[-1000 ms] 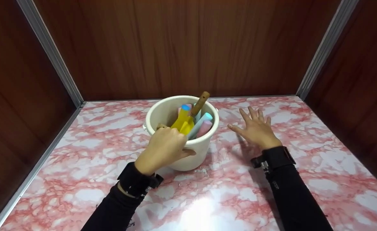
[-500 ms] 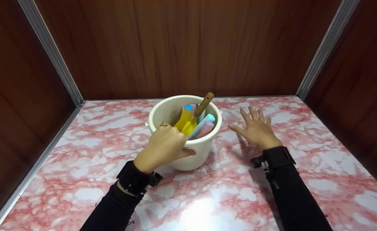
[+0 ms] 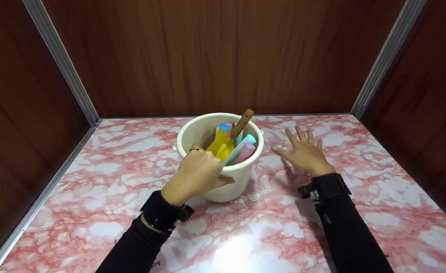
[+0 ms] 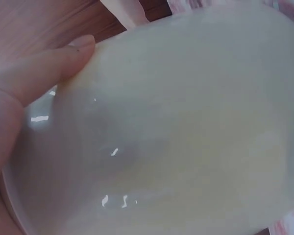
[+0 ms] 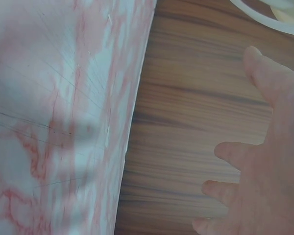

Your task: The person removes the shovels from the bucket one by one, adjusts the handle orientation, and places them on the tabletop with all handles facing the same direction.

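Observation:
A cream bucket stands on the table, holding several things. My left hand grips its near rim, thumb along the outer wall and fingers over the edge, their tips hidden. In the left wrist view the thumb presses against the bucket's smooth side. Inside are a yellow piece with a blue round end, a brown wooden handle rising above the rim, a pale blue handle and a pink one. To the bucket's right, my right hand is spread wide and holds nothing.
Red-and-white marbled sheeting covers the table. A dark wood-grain panel closes off the back, with similar panels left and right. Grey metal posts mark the corners.
The bucket has shifted slightly to the right with its contents, and my left hand on the rim has moved a little the same way. My right hand has hardly moved.

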`<state>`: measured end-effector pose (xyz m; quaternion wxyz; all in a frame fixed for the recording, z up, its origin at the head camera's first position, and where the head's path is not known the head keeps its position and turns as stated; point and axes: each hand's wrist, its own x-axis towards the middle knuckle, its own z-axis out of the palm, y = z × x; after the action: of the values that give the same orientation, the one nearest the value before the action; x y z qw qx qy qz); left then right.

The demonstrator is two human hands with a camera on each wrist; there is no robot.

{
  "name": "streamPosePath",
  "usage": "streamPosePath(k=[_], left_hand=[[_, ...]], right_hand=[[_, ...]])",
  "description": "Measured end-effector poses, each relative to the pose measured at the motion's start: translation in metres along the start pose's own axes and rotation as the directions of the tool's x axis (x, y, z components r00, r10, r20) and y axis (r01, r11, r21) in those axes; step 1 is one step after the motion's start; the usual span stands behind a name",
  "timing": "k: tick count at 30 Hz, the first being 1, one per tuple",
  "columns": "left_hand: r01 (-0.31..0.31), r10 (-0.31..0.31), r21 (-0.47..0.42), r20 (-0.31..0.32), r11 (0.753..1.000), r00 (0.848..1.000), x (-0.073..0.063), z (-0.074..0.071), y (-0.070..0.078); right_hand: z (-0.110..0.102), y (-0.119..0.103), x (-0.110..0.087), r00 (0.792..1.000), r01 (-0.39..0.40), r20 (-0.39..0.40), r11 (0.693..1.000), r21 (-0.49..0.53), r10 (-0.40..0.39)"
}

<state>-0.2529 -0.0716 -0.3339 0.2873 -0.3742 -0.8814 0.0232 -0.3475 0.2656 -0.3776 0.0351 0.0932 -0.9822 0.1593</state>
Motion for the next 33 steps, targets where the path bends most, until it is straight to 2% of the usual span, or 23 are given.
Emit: streamPosePath(k=[15,22,25,28,33], left_hand=[[0.017,-0.017,-0.004,-0.022,1.0,1.0,-0.002,0.001,0.0],[0.002,-0.001,0.014,-0.032,1.0,0.999,0.002,0.002,0.003],[0.001,0.0,0.021,-0.033,1.0,0.999,0.003,0.002,0.003],[0.01,-0.01,0.016,-0.029,1.0,1.0,0.002,0.001,0.002],[0.017,-0.016,0.009,-0.019,1.0,1.0,-0.002,0.001,0.002]], right_hand=[[-0.005,0.005,0.0,1.0,-0.025,0.018,1.0,0.003,0.025],[-0.02,0.009,-0.005,1.0,-0.026,-0.013,0.999,0.025,0.026],[-0.03,0.007,-0.007,0.999,-0.018,-0.05,0.999,0.044,0.021],[-0.043,-0.003,-0.013,0.993,0.01,-0.12,0.998,0.061,-0.002],[-0.061,-0.032,-0.028,0.957,0.112,-0.274,0.992,0.05,-0.094]])
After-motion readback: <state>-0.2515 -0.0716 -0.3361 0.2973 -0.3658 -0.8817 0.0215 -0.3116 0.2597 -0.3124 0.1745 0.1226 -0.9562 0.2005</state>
